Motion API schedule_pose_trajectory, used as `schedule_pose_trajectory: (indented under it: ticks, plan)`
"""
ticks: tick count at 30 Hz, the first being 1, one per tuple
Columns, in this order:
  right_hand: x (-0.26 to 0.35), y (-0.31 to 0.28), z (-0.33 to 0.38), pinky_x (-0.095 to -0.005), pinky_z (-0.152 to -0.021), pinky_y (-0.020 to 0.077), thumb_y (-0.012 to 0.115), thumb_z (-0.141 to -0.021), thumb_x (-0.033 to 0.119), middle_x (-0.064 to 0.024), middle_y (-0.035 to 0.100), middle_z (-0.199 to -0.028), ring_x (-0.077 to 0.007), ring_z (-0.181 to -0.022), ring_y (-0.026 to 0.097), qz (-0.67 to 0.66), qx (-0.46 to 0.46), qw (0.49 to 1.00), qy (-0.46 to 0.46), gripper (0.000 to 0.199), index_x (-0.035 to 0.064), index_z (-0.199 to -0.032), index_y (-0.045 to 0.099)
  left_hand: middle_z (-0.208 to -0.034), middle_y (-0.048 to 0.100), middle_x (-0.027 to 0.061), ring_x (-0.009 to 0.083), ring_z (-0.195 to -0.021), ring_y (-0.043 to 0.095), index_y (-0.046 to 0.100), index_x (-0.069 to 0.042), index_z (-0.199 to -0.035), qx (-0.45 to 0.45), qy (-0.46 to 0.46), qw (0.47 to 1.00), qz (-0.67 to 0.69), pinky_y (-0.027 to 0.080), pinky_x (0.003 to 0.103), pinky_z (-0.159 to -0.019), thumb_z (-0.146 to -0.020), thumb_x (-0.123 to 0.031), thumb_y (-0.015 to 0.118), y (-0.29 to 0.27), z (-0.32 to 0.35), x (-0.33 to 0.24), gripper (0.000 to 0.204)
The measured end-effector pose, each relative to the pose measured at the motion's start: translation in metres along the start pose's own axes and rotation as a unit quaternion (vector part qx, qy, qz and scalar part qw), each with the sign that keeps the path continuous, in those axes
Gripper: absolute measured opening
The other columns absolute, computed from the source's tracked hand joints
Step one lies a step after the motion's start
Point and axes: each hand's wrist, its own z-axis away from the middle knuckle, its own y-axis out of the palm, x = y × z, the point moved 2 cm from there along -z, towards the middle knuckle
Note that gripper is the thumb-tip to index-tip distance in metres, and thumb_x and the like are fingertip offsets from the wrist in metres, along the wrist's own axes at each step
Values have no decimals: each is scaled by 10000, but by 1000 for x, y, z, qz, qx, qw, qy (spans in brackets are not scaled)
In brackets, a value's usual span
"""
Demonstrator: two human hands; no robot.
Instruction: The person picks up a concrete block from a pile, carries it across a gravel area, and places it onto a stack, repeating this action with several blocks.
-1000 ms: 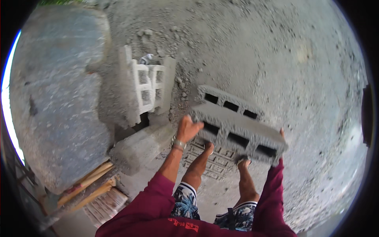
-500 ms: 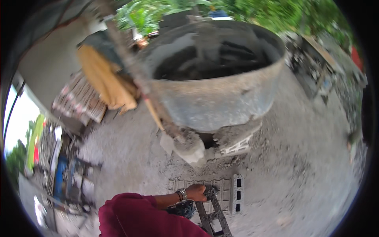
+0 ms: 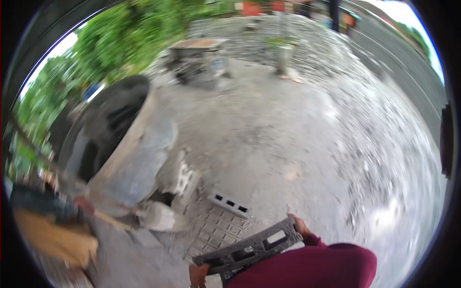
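A dark grey, mud-caked block mould (image 3: 249, 247) with three rectangular openings lies tilted across the front of my body. My left hand (image 3: 198, 275) is closed on its lower left end. My right hand (image 3: 301, 226) grips the upper right end, with a maroon sleeve behind it. Beyond the mould, a grey hollow concrete block (image 3: 229, 205) sits on the ground, its three dark holes facing up. Next to that block, rows of rectangular outlines (image 3: 218, 233) mark the ground. The fingers are partly hidden and the picture is smeared by motion.
A large round metal tub (image 3: 139, 153) with dark contents stands at the left on rubble and blocks. A pole leans against it, near a tan sheet (image 3: 53, 235). Gravel (image 3: 384, 192) spreads along the right beside a road (image 3: 394, 55). A pale planter (image 3: 284, 60) stands farther back.
The view has swung to the right, so the tub now appears at the left and the road has come in. My right hand has come into sight on the mould, which lies more level.
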Motion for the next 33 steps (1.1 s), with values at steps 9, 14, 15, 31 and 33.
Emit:
schedule_pose_trajectory:
  ticks: [9,14,15,31,33]
  plan:
    - [-6,-25,115,-340,-755,431,554,-885,538,-99,654,-874,-190,-799,573,71,-76,994,36,570,-10,-962,691,-963,645,185,291,-832,574,565,70,-1167,60,-82,992,-79,476,441,-730,-728,-357,714,-7,68,-46,630]
    - [-18,-21,131,-351,-755,436,563,-873,557,-114,665,-892,-200,-792,579,86,-104,990,38,594,-16,-964,692,-1094,578,237,356,-930,548,465,112,-1250,72,-136,986,-69,438,472,-828,-766,-369,703,-16,83,-62,723]
    - [-17,-20,135,-352,-754,436,563,-872,560,-113,666,-891,-200,-791,580,84,-103,991,32,597,-17,-964,692,-1095,573,230,355,-911,551,414,85,-1316,58,-171,978,-101,441,479,-807,-795,-373,687,-14,86,-63,745]
    - [2,-63,132,-345,-717,472,531,-910,530,-116,681,-881,-201,-746,617,34,-93,994,38,578,-20,-990,690,-1201,558,229,338,-1072,539,403,82,-1339,134,-245,942,-188,433,444,-901,-779,-384,698,27,62,-112,786]
    - [2,-66,127,-345,-714,473,524,-913,529,-113,682,-870,-199,-736,617,31,-94,995,21,576,-15,-993,693,-1194,564,224,320,-1060,540,446,95,-1303,146,-365,884,-253,429,430,-911,-757,-337,717,35,49,-116,747]
